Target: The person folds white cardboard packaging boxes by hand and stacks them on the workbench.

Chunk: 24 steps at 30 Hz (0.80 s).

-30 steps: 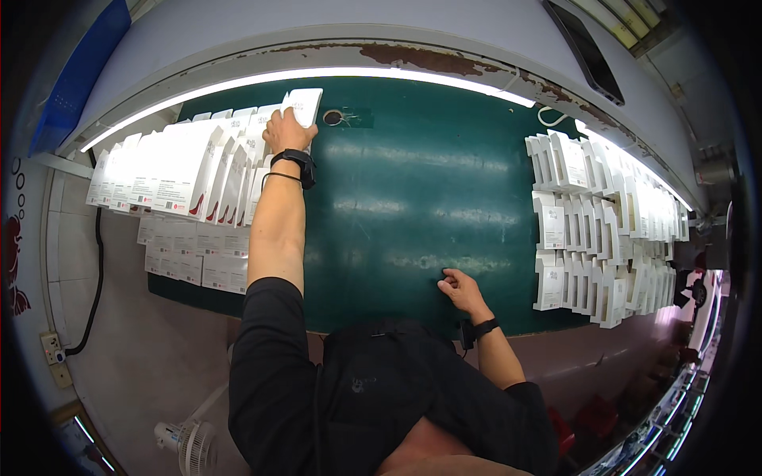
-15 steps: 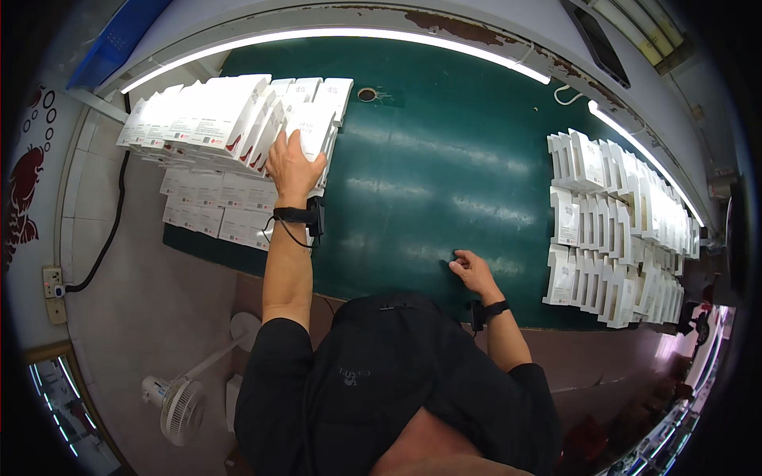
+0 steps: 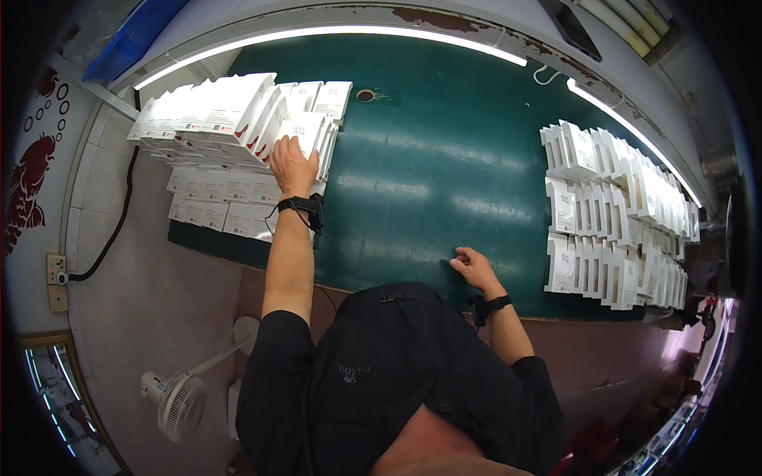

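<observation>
My left hand point(image 3: 294, 165) rests on a white box point(image 3: 302, 127) at the right side of the stacked cartons on the left of the table. Its fingers lie spread on the box face, with the thumb apart; they do not wrap round it. Thin white boxes point(image 3: 230, 111) lean in a row beside that hand, above more stacked white boxes point(image 3: 250, 186). My right hand point(image 3: 475, 268) hovers or rests near the table's front edge, fingers loosely bent, thumb and forefinger apart. Nothing shows in it. Both wrists wear black straps with small devices.
The green table point(image 3: 421, 182) spans between the two groups of boxes. On the right stand several rows of white cartons with cut-out sides point(image 3: 595, 210). A light tube point(image 3: 341, 30) runs along the back. A white fan point(image 3: 181, 406) stands at the lower left.
My left hand has shifted slightly down, and the box under it leans further left with its top nearer the row. The right hand has barely moved. The whole view has shifted a little.
</observation>
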Motion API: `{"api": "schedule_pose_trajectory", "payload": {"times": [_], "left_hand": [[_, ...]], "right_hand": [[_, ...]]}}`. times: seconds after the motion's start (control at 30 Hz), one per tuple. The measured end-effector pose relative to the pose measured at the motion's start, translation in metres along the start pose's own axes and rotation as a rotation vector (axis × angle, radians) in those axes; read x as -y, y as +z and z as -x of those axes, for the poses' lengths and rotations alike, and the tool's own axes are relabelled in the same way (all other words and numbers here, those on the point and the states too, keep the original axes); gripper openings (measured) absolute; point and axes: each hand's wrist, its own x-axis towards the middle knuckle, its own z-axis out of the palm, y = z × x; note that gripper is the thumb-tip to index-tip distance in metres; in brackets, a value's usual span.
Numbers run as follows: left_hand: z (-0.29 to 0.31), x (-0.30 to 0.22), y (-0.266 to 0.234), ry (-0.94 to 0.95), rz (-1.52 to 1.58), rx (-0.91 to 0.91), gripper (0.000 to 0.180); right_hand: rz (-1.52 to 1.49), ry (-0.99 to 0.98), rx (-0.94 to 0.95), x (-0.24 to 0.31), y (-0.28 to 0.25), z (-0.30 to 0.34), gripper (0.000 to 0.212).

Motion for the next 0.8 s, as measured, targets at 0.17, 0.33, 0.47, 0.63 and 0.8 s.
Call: {"api": "schedule_pose_trajectory", "payload": {"times": [0.17,0.33,0.47,0.63,0.8], "left_hand": [[-0.004,0.000,0.005,0.043,0.011,-0.012,0.047],[-0.001,0.001,-0.007,0.093,-0.066,0.064,0.061],[0.003,0.016,0.003,0.146,-0.101,0.060,0.065],[0.012,0.012,0.001,0.124,-0.084,0.068,0.062],[0.042,-0.024,-0.034,0.224,-0.006,-0.089,0.057]], "right_hand": [[-0.006,0.022,-0.040,-0.017,-0.006,0.010,0.054],[0.002,0.041,-0.146,-0.031,-0.024,0.018,0.054],[0.015,0.074,-0.279,-0.040,-0.051,0.026,0.050],[-0.054,0.131,-0.463,-0.058,-0.094,0.040,0.051],[0.026,0.240,-0.789,-0.087,-0.148,0.053,0.051]]}}
